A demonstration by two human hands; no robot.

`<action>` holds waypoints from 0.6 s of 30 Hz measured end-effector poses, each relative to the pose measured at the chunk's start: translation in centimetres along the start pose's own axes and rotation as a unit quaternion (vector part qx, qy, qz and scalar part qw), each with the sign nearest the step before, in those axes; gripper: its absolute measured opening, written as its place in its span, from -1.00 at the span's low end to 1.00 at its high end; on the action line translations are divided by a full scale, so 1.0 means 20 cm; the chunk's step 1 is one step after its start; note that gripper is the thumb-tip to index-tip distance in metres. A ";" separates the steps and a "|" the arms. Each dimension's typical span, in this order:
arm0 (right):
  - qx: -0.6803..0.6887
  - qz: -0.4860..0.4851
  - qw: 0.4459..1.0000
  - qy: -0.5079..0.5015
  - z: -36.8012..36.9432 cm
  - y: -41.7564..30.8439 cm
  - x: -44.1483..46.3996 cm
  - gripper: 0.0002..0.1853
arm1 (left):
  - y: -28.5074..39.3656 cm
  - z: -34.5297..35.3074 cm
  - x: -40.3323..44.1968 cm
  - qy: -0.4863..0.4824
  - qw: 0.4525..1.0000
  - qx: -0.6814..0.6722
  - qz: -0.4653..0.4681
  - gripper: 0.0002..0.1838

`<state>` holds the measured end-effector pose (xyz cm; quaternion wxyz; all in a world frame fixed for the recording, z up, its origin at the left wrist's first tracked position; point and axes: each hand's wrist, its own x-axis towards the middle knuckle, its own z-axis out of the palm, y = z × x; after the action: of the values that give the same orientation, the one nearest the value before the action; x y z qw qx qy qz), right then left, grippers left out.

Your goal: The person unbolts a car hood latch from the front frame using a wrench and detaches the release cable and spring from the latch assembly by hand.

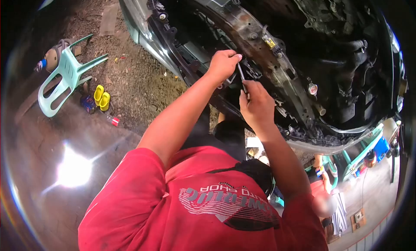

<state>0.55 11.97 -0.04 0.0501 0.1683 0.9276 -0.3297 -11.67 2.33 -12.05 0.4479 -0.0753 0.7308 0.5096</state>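
My left hand (223, 66) is closed, its thumb and fingers pinching the upper end of a slim metal tool (241, 72) over the front of an open car engine bay. Below it and to the right, my right hand (258, 104) wraps round the tool's lower end, which is partly hidden by the fingers. Both hands are just in front of the worn metal crossbeam (268, 56), near a latch-like part (252, 70). What the tool's tip touches is too small to tell.
A pale green plastic chair (71, 71) lies on the dirt ground at left, near yellow clogs (102, 98) and a red-capped bottle (114, 121). The dark engine bay (320, 64) fills the upper right. Another person in red (320, 188) is at lower right, near green chairs.
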 end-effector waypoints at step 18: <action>0.001 -0.112 0.994 0.009 0.21 -0.05 0.53 -0.75 | -0.12 -0.06 0.10 -0.123 0.907 -0.391 -0.097 -0.78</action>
<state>-9.93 11.56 -4.78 0.0045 0.0661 0.9408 -0.3325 -12.11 0.98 -15.01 0.5161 -0.2520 0.4018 0.7133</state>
